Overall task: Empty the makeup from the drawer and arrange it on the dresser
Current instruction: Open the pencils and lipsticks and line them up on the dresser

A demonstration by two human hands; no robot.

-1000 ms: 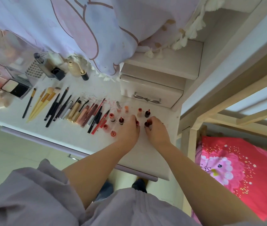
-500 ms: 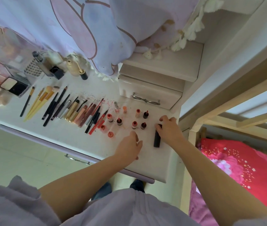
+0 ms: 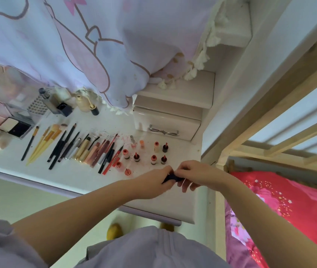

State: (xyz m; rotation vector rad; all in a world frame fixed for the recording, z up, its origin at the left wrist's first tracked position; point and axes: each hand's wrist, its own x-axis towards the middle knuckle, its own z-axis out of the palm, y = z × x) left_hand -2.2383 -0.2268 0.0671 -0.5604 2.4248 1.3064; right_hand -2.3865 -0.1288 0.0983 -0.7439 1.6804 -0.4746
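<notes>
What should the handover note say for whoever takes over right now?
Left hand and right hand: both grip one dark tube above the dresser top, near its front right.
Laid out: brushes and pencils in a row, small bottles standing in a cluster.
The small drawer behind looks closed.
Left: set the tube down with the rest. Whether the drawer still holds anything can't be seen.

bare dresser top [image 3: 88,176] left, small bottles [image 3: 153,159] ahead

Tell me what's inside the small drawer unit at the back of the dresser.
The small drawer unit is closed, showing only its front and silver handle. Its contents are hidden. The printed curtain drapes over its top left corner.
</notes>
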